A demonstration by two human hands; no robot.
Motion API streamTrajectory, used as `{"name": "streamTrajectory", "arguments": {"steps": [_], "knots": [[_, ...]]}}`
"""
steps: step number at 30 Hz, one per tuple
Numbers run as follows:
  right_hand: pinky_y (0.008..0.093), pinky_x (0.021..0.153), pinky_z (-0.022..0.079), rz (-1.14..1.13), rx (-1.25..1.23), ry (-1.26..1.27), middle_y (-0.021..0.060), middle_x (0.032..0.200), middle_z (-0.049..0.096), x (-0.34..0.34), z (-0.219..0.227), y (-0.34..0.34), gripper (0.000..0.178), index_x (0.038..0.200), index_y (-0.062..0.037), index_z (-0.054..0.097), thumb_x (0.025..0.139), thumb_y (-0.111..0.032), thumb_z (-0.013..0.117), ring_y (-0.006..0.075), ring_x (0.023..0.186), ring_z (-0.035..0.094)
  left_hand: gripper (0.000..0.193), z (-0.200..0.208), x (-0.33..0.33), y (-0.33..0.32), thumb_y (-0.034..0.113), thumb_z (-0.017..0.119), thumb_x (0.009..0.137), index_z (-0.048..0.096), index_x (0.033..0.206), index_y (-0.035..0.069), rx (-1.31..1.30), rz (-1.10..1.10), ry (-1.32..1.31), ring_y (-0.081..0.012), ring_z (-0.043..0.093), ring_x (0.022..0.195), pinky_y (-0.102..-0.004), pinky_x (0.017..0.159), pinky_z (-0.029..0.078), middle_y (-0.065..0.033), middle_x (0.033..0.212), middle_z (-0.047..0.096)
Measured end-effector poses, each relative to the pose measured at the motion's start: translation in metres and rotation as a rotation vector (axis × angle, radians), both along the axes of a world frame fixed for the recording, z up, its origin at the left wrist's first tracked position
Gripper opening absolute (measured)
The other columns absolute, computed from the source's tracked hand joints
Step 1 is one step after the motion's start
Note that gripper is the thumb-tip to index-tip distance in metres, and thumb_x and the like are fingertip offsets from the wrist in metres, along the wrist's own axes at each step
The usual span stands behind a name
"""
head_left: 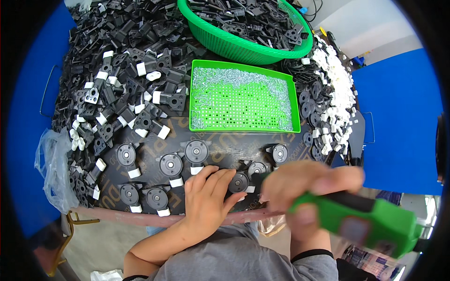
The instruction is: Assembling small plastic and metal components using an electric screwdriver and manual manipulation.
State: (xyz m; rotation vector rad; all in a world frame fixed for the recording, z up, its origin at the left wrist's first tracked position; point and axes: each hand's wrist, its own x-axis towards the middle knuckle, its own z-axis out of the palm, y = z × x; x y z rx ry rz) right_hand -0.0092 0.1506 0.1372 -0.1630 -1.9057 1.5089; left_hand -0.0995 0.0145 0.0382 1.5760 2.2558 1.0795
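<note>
My left hand (208, 196) lies on the table with its fingers bent. Thumb and forefinger close on the rim of a round black plastic part (239, 181), steadying it; what lies under the palm is hidden. My right hand (300, 187) grips a green and black electric screwdriver (361, 222), smeared by motion. Its dark front end points left, close to another round black part (257, 169). To the left of my left hand lie several black assemblies with discs and white end caps, among them a black assembly (171, 165).
Beyond the hands stands a green perforated tray (243, 130) of small screws. Behind it is a green basket (225, 46) full of black parts. Black brackets (126, 75) heap up at left, white caps (333, 89) at right. A clear plastic bag (54, 168) hangs at the left edge.
</note>
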Motion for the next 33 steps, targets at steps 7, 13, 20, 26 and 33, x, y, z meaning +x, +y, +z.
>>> {"name": "streamTrajectory", "arguments": {"steps": [7, 13, 20, 26, 33], "knots": [[0.0326, 0.047, 0.044, -0.299, -0.032, 0.291, 0.0061, 0.066, 0.050, -0.041, -0.037, 0.085, 0.025, 0.118, -0.0092, 0.043, 0.096, -0.007, 0.056, 0.0158, 0.050, 0.047, 0.059, -0.003, 0.006, 0.005, 0.038, 0.080, 0.078, 0.064, 0.125, 0.006, 0.005, -0.006, 0.025, -0.0263, 0.054, 0.116, -0.0409, 0.098, 0.034, -0.0048, 0.119, 0.067], [0.0319, 0.047, 0.044, -0.293, -0.011, 0.261, 0.0071, 0.065, 0.049, -0.049, -0.052, 0.087, 0.025, 0.118, -0.0064, 0.042, 0.096, -0.004, 0.054, 0.0161, 0.047, 0.046, 0.062, -0.002, 0.005, 0.005, 0.037, 0.081, 0.078, 0.063, 0.127, 0.005, -0.021, -0.011, 0.026, -0.0268, 0.054, 0.117, -0.0408, 0.098, 0.034, -0.0057, 0.120, 0.066], [0.0322, 0.046, 0.044, -0.273, 0.053, 0.260, 0.0077, 0.065, 0.049, -0.042, -0.050, 0.091, 0.026, 0.119, -0.0087, 0.042, 0.096, -0.001, 0.052, 0.0167, 0.047, 0.046, 0.062, -0.001, 0.006, 0.006, 0.035, 0.081, 0.078, 0.062, 0.128, 0.004, -0.020, -0.028, 0.016, -0.0276, 0.053, 0.118, -0.0408, 0.099, 0.034, -0.0065, 0.124, 0.065], [0.0334, 0.045, 0.046, -0.223, -0.048, 0.241, 0.0049, 0.064, 0.048, -0.009, 0.017, 0.034, 0.026, 0.119, -0.0115, 0.042, 0.097, -0.019, 0.055, 0.0184, 0.043, 0.048, 0.063, 0.000, 0.004, 0.006, 0.033, 0.081, 0.078, 0.062, 0.129, 0.004, 0.003, -0.008, -0.008, -0.0276, 0.053, 0.118, -0.0405, 0.099, 0.034, -0.0062, 0.126, 0.064], [0.0394, 0.048, 0.054, 0.110, 0.078, 0.046, 0.0089, 0.068, 0.059, 0.027, 0.001, -0.004, 0.034, 0.112, -0.0086, 0.037, 0.094, -0.009, 0.065, 0.0221, 0.048, 0.058, 0.058, -0.003, 0.004, 0.003, 0.032, 0.076, 0.082, 0.060, 0.133, 0.009, -0.024, -0.026, 0.050, -0.0252, 0.051, 0.120, -0.0400, 0.095, 0.036, -0.0031, 0.128, 0.061]]}}
